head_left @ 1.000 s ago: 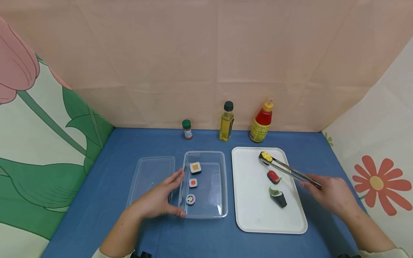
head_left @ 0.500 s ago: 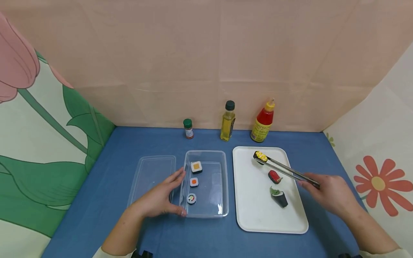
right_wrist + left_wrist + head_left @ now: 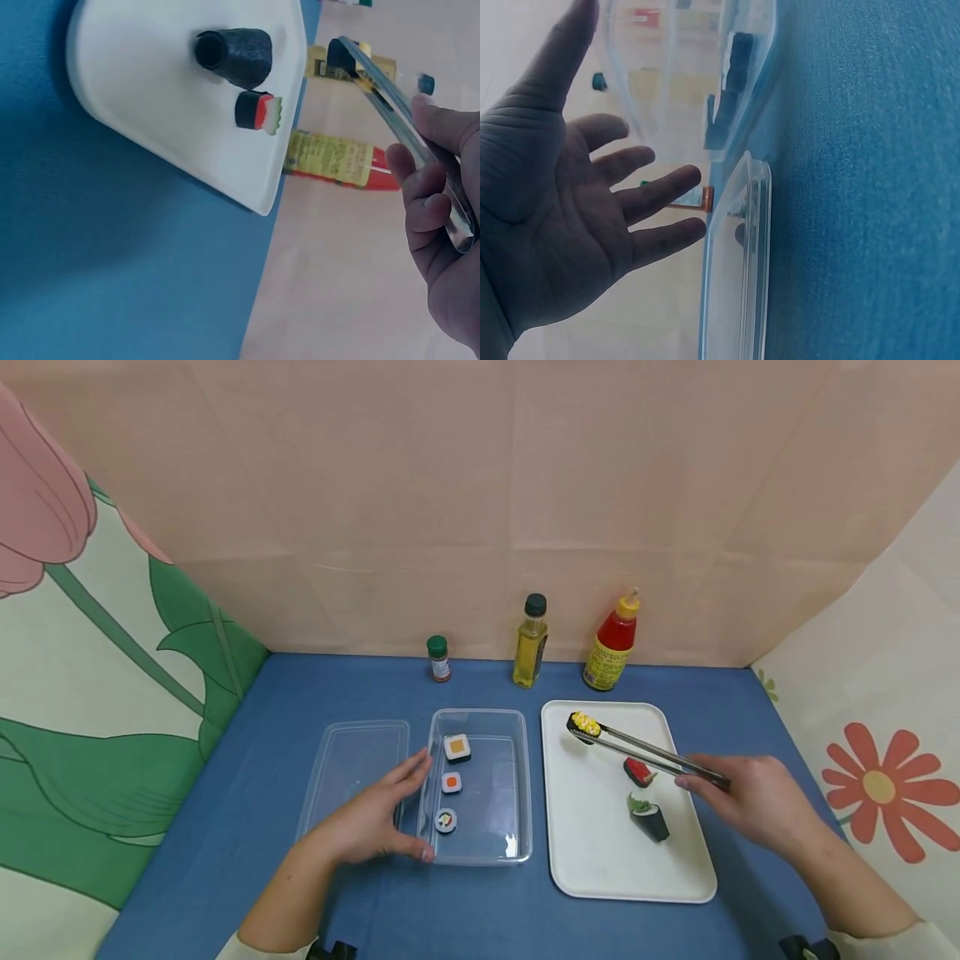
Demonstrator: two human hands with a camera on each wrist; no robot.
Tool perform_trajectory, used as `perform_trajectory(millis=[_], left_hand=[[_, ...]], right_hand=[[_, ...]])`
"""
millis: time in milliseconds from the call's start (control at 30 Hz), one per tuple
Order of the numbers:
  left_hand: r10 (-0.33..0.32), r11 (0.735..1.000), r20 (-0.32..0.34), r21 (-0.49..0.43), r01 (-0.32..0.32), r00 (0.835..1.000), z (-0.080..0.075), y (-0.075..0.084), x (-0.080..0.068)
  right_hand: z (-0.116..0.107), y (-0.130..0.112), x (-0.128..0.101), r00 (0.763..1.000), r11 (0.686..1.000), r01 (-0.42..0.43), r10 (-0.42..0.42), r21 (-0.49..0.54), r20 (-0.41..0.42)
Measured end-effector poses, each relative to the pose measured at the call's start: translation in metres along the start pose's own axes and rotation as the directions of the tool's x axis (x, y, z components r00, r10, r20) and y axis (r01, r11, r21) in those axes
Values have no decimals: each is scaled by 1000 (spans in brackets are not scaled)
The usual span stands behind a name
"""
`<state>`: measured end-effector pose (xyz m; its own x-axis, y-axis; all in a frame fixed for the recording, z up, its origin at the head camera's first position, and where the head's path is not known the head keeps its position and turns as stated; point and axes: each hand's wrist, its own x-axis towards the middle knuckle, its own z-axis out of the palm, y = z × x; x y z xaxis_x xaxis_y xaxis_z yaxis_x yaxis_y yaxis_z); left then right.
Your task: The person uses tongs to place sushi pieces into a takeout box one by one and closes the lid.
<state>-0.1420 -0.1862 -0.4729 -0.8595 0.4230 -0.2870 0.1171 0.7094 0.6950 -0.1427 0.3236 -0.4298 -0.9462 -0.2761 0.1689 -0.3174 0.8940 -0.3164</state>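
Note:
My right hand [image 3: 750, 797] grips metal tongs [image 3: 660, 758], whose tips pinch a corn-topped sushi piece [image 3: 583, 725] above the white tray [image 3: 600, 860]. In the right wrist view the tongs [image 3: 401, 112] hold that piece off the tray. A red-topped sushi piece [image 3: 639, 772] and a dark cone-shaped hand roll [image 3: 648, 821] lie on the tray. My left hand [image 3: 375, 818] is spread at the left side of a clear plastic container [image 3: 498, 852], fingers extended. Three sushi rolls stand in its left part: a larger one [image 3: 457, 747], a smaller one [image 3: 452, 783] and a round one [image 3: 446, 821].
A clear lid [image 3: 352, 760] lies left of the container, partly behind my left hand. Along the back stand a small green-capped jar [image 3: 438, 660], an oil bottle [image 3: 530, 643] and a red sauce bottle [image 3: 611, 647]. A blue cloth [image 3: 480, 914] covers the table.
My right hand has moved left with the tongs, carrying the corn-topped sushi toward the tray's left edge. My left hand has stayed beside the container.

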Motion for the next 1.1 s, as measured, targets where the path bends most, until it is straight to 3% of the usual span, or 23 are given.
perform_trajectory(millis=[533,1100], left_hand=[[5,1000,-5,-2,-5,1000,0,0,0],[9,1000,0,-13,-9,1000,0,-2,0]], right_hand=[[-5,-13,16,984,984,176,-174,33,-39],[-8,-33,43,958,952,283,-285,117,0]])
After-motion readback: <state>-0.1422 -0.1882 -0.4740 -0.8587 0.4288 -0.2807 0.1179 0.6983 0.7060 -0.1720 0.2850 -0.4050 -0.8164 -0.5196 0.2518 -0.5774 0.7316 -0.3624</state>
